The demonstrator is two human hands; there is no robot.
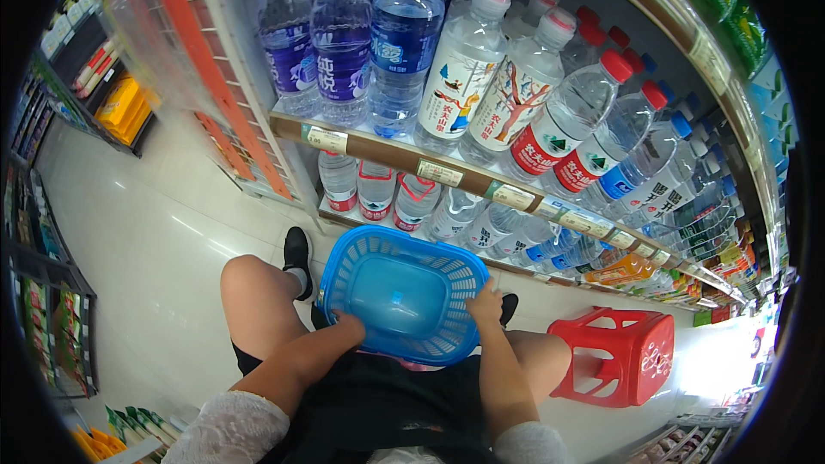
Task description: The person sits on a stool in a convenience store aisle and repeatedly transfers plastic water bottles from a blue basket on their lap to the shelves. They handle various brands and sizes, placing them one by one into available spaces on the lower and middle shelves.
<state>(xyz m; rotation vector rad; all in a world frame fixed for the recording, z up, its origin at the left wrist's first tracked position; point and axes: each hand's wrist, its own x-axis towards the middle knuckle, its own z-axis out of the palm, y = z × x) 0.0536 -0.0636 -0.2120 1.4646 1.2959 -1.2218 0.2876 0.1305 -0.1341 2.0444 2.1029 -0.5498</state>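
An empty blue plastic shopping basket (399, 293) lies between my knees, its inside facing up. My left hand (349, 327) grips its near left side, with the fingertips curled over the rim. On the other side, my right hand (485, 303) holds the right rim. Beyond the basket, water bottles with purple labels (341, 45), a blue-capped water bottle (406, 45) and red-capped water bottles (567, 125) stand upright on a shelf (387, 154). Larger bottles with handles (416, 200) stand on the level below.
A red plastic stool (612, 357) lies on its side on the tiled floor at the right. An orange-and-white rack panel (206, 71) stands at the shelf's left end. Shelves with yellow packages (122, 106) and other packaged goods (71, 328) line the far left.
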